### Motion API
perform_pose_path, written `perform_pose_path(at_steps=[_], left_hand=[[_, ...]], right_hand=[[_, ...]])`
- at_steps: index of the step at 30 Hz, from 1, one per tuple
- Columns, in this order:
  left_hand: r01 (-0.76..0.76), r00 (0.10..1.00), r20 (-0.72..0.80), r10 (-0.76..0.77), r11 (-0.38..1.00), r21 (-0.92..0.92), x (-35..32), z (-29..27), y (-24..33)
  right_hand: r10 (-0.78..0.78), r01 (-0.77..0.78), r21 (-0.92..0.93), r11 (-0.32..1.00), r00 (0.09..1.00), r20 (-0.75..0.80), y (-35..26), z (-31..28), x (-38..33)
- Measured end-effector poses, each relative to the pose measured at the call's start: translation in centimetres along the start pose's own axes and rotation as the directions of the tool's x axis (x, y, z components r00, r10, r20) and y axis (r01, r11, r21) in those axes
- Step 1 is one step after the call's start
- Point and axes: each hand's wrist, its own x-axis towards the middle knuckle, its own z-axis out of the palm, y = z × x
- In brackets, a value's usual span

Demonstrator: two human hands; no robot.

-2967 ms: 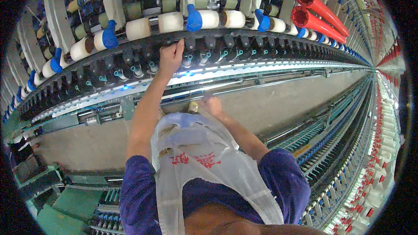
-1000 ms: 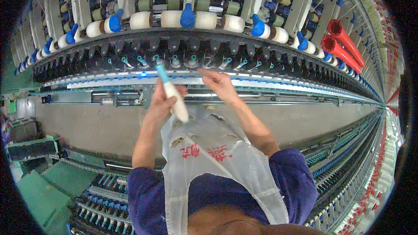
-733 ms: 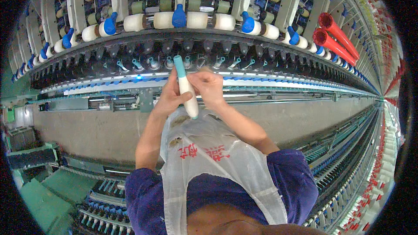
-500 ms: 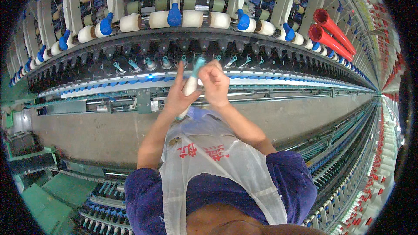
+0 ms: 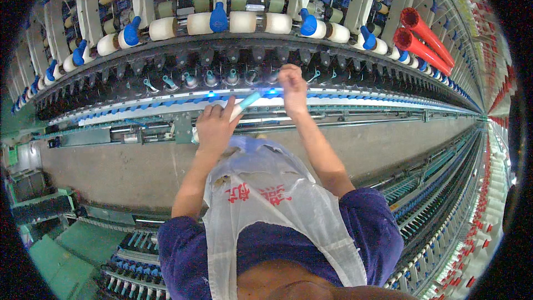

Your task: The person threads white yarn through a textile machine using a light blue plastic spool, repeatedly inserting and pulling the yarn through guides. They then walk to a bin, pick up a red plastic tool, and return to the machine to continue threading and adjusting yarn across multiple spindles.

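Note:
My left hand (image 5: 215, 126) is wrapped round a yarn bobbin (image 5: 239, 112), white with thread and teal at its upper end. The bobbin lies slantwise, its teal end pointing up and right, its lower end showing past my palm. Farther up and to the right, my right hand (image 5: 293, 90) is at the row of spindles, fingers curled. Whatever those fingers pinch is hidden. Just left of it, a bobbin on a spindle (image 5: 252, 76) stands in the row, with several teal-topped ones beyond.
White rollers (image 5: 243, 22) with blue holders (image 5: 219, 18) run above the spindles. Two red tubes (image 5: 425, 50) lean at the upper right. A pale blue-edged rail (image 5: 327, 96) passes below the spindles. Behind me lies the aisle floor (image 5: 122, 175), with another machine (image 5: 438, 205) across it.
My right hand has moved away from the bobbin, right and toward the spindles. My left hand has shifted left, turning palm-down, and the bobbin is tilted flatter.

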Motion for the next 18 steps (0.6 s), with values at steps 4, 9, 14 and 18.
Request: perform_pose_path(at_steps=[4, 9, 14, 18], left_hand=[[-0.077, 0.995, 0.061, 0.072, 0.994, 0.083, -3.6, -0.2, -5.4], [0.303, 0.946, 0.226, -0.231, 0.877, -0.372, -8.7, -0.3, -15.6], [0.129, 0.719, 0.532, -0.447, -0.666, -0.735, -9.8, 2.6, -17.2], [0.236, 0.578, 0.402, -0.710, -0.326, -0.915, -8.5, 5.0, -17.3]], right_hand=[[0.556, -0.366, 0.918, 0.155, 0.800, 0.225, 1.8, -5.7, 1.0], [0.046, 0.192, -0.393, 0.899, 0.852, 0.522, 4.2, -7.1, -0.6], [-0.074, 0.534, -0.307, 0.788, 0.577, 0.814, 8.2, -1.9, -2.8], [0.113, 0.311, -0.623, 0.718, 0.831, 0.545, 10.9, 2.7, -3.2]])
